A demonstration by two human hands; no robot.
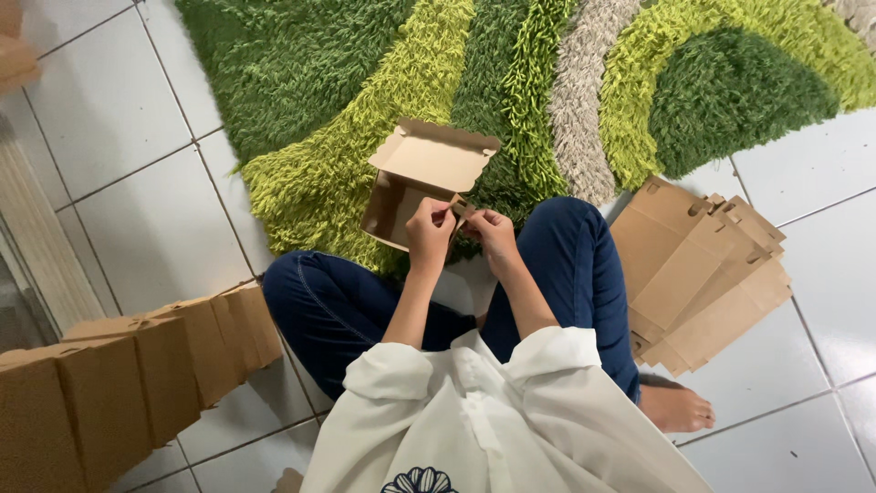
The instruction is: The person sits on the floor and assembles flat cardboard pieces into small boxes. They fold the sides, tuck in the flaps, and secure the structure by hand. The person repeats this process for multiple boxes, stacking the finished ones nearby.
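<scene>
**Desk:** What is in the hands?

**Photographer:** A half-folded brown cardboard box [415,183], lid flap up, held above the edge of a shaggy green rug [328,82]. The left hand [429,233] pinches the box's near right corner; the right hand [493,230] pinches a small cardboard tab [463,206] at that same corner. Both grips are closed on card, fingertips almost meeting.

**Desk:** And where does the box sit?

**Photographer:** In front of the person's knees, over the rug's lime-coloured band, with its scalloped lid pointing away. Whether its bottom touches the rug, I cannot tell.

**Desk:** What surrounds it?

**Photographer:** The person sits cross-legged on white floor tiles [119,110] in dark blue trousers [328,310] and a white shirt [493,420]; a bare foot [675,408] shows at the right. On the person's right, a stack of flat, unfolded box blanks [698,274] lies on the tiles, just beside the knee. On the left, a row of finished, closed cardboard boxes [137,374] runs toward the lower corner.

**Desk:** Anything blocking the view?

**Photographer:** The left hand covers part of the box's front wall, and the forearms hide the floor between the knees. The rug's beige stripe [579,91] curves behind the right knee.
</scene>
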